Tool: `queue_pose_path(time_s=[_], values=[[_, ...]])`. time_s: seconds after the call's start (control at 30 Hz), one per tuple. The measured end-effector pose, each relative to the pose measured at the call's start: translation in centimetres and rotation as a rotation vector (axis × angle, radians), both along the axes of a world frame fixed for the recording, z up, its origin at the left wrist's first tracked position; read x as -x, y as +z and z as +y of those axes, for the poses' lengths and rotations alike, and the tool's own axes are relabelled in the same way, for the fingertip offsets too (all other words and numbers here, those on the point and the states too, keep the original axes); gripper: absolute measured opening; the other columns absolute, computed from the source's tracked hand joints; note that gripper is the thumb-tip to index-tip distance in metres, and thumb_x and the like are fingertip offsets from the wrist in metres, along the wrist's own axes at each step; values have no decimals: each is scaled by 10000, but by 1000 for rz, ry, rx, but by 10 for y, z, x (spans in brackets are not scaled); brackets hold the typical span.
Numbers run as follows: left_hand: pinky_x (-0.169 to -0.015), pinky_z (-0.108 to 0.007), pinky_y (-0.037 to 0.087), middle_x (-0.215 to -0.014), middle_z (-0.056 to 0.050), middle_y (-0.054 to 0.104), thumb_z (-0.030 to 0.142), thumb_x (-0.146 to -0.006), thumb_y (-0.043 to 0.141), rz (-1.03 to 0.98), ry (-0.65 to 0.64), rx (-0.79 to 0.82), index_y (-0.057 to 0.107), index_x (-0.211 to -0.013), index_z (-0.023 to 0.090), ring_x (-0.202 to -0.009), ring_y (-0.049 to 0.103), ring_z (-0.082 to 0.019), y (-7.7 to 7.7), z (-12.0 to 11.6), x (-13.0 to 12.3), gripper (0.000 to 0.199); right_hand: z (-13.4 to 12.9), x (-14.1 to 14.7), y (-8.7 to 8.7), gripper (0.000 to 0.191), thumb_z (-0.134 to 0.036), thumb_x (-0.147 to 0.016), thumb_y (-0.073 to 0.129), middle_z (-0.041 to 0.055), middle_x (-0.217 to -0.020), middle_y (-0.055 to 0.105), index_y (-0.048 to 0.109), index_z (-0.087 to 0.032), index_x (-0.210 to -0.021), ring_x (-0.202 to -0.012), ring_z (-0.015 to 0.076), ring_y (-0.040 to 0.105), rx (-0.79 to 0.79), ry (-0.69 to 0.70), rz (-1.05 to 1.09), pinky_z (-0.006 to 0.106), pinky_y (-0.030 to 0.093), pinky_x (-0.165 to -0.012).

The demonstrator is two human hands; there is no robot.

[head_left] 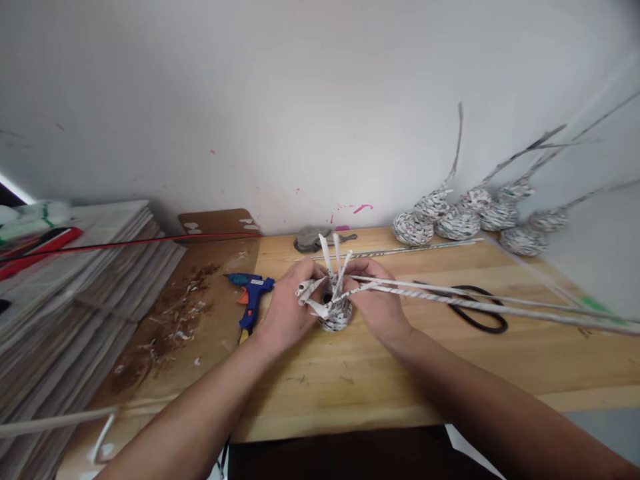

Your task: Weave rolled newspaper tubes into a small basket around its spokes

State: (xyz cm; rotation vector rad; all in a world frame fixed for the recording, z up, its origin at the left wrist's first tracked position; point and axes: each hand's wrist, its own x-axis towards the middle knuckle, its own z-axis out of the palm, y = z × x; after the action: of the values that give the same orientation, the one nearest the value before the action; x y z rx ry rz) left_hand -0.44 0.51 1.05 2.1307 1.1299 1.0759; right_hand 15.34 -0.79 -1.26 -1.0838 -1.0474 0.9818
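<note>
Between my two hands a small woven newspaper basket (pixel 336 316) rests on the wooden table (pixel 320 393). Several rolled paper ends stick up and out around its dark opening. My left hand (pixel 296 300) is closed around the basket's left side, with folded paper ends beside its thumb. On the right side, my right hand (pixel 379 300) has its fingers closed on the basket and the base of the long paper tubes (pixel 450 299), which stretch away to the right. My fingertips are partly hidden behind the weaving.
A blue glue gun (pixel 254 300) lies left of my left hand. Black-handled scissors (pixel 480 310) sit under the long tubes. Several finished woven pieces (pixel 457 221) stand along the wall. Stacked newspapers (pixel 100 287) fill the left, near a brown board (pixel 200 293) with scraps.
</note>
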Motion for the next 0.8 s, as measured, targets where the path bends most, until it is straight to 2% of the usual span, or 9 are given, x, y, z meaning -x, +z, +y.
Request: queue_pose_path(time_s=[0.1,0.23,0.33,0.4,0.47,0.63,0.7,0.8], values=[[-692,-272,453,-836,-21,674,150,-892,531,3,16,-17,529,-794,209,-773,617,-163,-1,0,0,115,-1,-1,1,143,-249,-746,752,27,-818,722,678,-209,-862,-721,171,674,-53,-2,-105,292,540,-675],[-687,-273,458,-809,-15,665,171,-913,513,20,19,-31,521,-768,214,-762,618,-164,-2,-1,0,151,1,1,5,249,-268,-728,771,19,-801,710,677,-220,-953,-678,171,658,-26,28,-8,292,535,-626],[-692,-279,465,-809,-21,656,155,-894,512,29,21,-41,525,-763,215,-764,614,-171,-3,0,0,146,0,2,9,239,-262,-694,791,3,-755,687,673,-224,-898,-656,164,634,-30,54,4,283,516,-604],[-690,-286,467,-803,-24,649,138,-867,523,36,27,-43,524,-763,217,-756,607,-178,-4,1,0,131,-2,-1,11,137,-242,-710,760,7,-733,681,663,-224,-805,-661,171,634,-47,61,-66,290,509,-607],[-687,-290,468,-796,-25,647,129,-851,532,21,35,-37,531,-784,219,-747,603,-181,-5,2,0,112,-4,-5,13,59,-193,-735,704,15,-749,689,662,-229,-753,-688,181,641,-131,63,-191,312,514,-645],[-688,-285,474,-799,-18,656,77,-831,521,-72,34,4,553,-841,216,-752,612,-178,-9,4,0,143,-2,-15,13,173,-108,-784,631,19,-807,719,698,-267,-766,-831,217,671,-436,152,-474,381,515,-827],[-679,-284,469,-789,-14,653,75,-841,513,-83,50,18,557,-842,215,-737,606,-174,-10,5,0,147,-1,-16,13,172,-122,-813,630,23,-832,728,716,-271,-812,-847,220,674,-448,153,-505,383,514,-831],[-674,-289,469,-773,-10,649,87,-853,517,-85,88,-5,557,-820,214,-712,597,-171,-12,7,1,137,-1,-15,12,145,-168,-841,640,34,-883,737,736,-263,-895,-864,223,678,-372,141,-515,374,518,-816]])
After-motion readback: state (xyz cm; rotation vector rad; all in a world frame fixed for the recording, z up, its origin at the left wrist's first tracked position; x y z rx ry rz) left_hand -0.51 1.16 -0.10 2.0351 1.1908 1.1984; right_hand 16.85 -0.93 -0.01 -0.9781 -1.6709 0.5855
